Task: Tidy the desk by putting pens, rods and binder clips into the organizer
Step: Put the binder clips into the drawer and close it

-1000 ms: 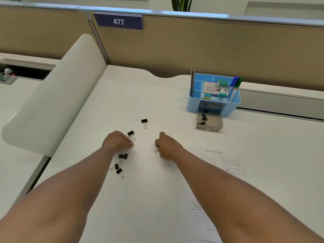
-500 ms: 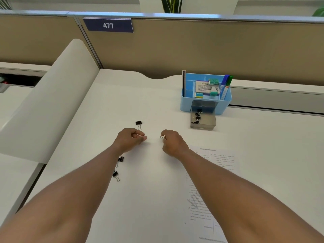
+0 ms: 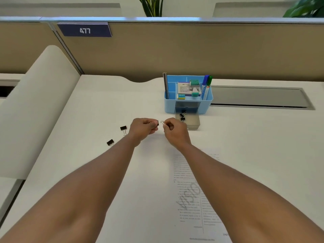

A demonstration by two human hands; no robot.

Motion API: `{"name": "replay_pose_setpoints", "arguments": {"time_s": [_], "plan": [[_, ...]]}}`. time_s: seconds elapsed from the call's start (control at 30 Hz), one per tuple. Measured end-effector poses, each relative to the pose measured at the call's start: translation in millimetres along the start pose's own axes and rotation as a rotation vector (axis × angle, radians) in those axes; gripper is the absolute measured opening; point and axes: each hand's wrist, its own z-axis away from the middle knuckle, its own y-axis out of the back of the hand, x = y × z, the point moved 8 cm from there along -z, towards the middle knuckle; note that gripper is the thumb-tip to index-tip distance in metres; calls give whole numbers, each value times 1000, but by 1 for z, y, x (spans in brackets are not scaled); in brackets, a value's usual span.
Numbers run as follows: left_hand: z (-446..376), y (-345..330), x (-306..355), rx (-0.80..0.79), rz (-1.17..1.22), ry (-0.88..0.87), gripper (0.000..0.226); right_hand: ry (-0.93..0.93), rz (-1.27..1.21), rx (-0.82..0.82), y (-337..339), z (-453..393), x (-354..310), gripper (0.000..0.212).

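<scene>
My left hand [image 3: 142,128] is closed around a black binder clip whose body shows at the fingertips. My right hand [image 3: 173,130] pinches another binder clip, its wire loop sticking up by the thumb. Both hands hover close together just in front of the blue organizer [image 3: 188,106]. Its grey drawer [image 3: 192,121] is pulled out and holds a few black clips. Two more binder clips [image 3: 123,128] [image 3: 110,142] lie on the desk left of my left hand. Blue and green markers [image 3: 206,86] stand in the organizer's right compartment.
A printed sheet of paper [image 3: 192,190] lies under my right forearm. A curved white divider [image 3: 38,102] borders the desk on the left. A grey cable tray cover [image 3: 259,96] sits behind right of the organizer. A beige partition wall [image 3: 175,50] closes the back.
Both hands have lifted off the desk with clips and moved forward toward the organizer's drawer. The camera has tilted up and closer.
</scene>
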Motion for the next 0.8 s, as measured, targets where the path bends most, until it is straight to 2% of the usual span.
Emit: {"name": "replay_pose_setpoints", "arguments": {"time_s": [0.1, 0.27, 0.43, 0.6, 0.7, 0.8], "plan": [[-7, -12, 3, 40, -30, 20, 9, -22, 34, 98, 21, -6, 7, 13], [-16, -35, 13, 83, -95, 40, 18, -128, 36, 222, 53, -16, 26, 28], [-21, -61, 28, 105, -135, 6, 21, -164, 9, 214, 64, -20, 35, 32], [-25, -84, 39, -4, -139, -31, 31, -191, -28, 220, 69, -19, 40, 32], [-25, -81, 39, -25, -137, -36, 37, -177, -29, 225, 70, -16, 42, 31], [-23, -65, 34, 8, -118, -28, 33, -174, -22, 236, 68, -14, 42, 29]]}}
